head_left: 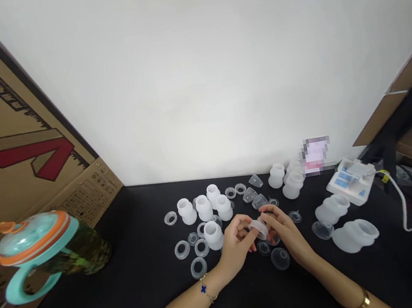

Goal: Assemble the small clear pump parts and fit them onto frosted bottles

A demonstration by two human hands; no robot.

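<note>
My left hand (pixel 240 241) and my right hand (pixel 284 228) meet above the black tabletop, fingers closed around a translucent screw ring (pixel 259 228). Whether another small part sits inside the ring I cannot make out. Below the hands lie a clear round disc with a raised middle (pixel 280 258) and a smaller clear piece (pixel 263 248). Just left of my left hand stands a small white bottle (pixel 214 235); several more white bottles (pixel 204 208) are grouped behind it. Loose translucent rings (pixel 182 249) lie flat on the left. Clear cone-shaped caps (pixel 259 201) rest beyond my fingers.
Two larger white bottles (pixel 354 235) lie on their sides at right, near a white device (pixel 352 181) with a cable (pixel 402 199). Upright white bottles (pixel 276 176) stand near the wall. A turquoise-lidded jug (pixel 74 246) and a cardboard box (pixel 3 115) occupy the left.
</note>
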